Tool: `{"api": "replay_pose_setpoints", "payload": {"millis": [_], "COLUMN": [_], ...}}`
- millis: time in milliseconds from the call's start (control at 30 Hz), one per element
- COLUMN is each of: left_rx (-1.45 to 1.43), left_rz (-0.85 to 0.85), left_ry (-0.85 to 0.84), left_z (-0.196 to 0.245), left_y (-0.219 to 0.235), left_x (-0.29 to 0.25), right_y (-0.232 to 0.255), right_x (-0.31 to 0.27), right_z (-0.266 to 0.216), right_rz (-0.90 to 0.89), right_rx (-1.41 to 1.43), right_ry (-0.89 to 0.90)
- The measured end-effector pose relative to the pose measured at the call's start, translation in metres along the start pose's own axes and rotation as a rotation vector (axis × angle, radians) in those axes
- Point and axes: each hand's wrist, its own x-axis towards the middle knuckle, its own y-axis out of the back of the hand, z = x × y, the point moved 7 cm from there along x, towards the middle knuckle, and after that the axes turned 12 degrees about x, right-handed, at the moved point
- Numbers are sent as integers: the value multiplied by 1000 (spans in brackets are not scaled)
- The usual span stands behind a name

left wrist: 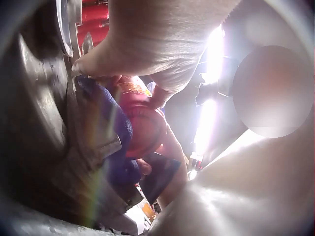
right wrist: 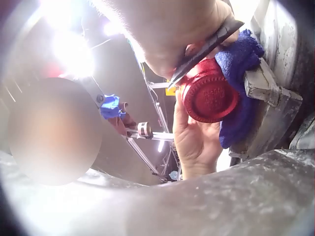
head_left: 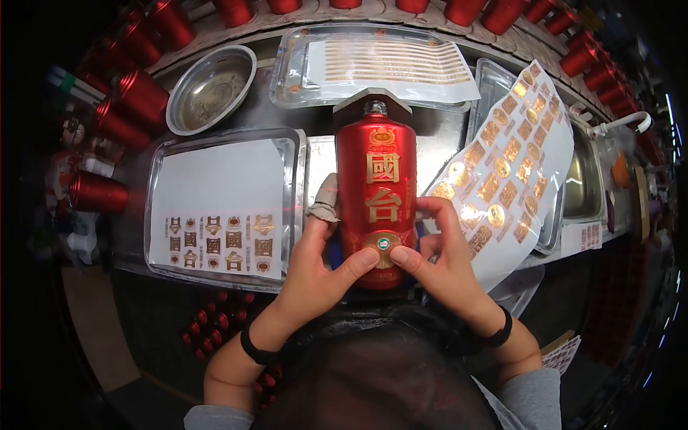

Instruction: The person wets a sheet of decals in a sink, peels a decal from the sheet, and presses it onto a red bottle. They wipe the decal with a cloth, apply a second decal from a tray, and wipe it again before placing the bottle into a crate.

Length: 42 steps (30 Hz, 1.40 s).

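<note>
A red bottle with gold characters lies neck away from the person, in the middle of the head view. The left hand grips its left side, with a pale wrapping on one finger. That thumb presses the round gold label near the base. From the other side the right hand holds the bottle, its thumb on the same label. Its curled fingers also hold a dark flat scraper-like piece, seen in the right wrist view. Blue cloth pads the stand beside the bottle's base.
Left of the bottle, a metal tray bears a sheet of gold decals. Another decal sheet overhangs a tray at right. A striped sheet and a metal bowl lie behind. Red bottles line the back.
</note>
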Motion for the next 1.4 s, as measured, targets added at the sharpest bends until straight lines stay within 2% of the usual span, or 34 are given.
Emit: {"api": "replay_pose_setpoints", "payload": {"millis": [167,267,467,567,633,833,1133,1233,1333,1400], "left_rx": [-9,36,-30,78,11,-74,-106,-116,-93,-74], "left_rz": [-9,-50,-23,-34,-24,-9,54,65,68,45], "left_ry": [-17,35,57,45,52,49,68,75,94,124], "left_z": [1,-3,-3,-5,-2,-5,-3,-4,-6,-7], "left_y": [0,-1,-2,-2,-2,1,-1,-2,-2,0], "left_x": [0,-2,-1,-2,-1,0,4,3,2,2], "right_y": [-1,-2,-6,-5,-5,3,-8,-3,-5,0], "right_x": [0,1,1,2,2,3,6,5,6,7], "right_z": [1,2,-4,-2,-1,7,-2,2,2,4], "right_rz": [4,-22,-65,-75,-64,-96,-1,-35,-34,-69], "right_rx": [28,50,118,121,138,132,191,93,138,267], "right_ry": [1,-15,8,23,54,-5,17,-34,33,-62]}}
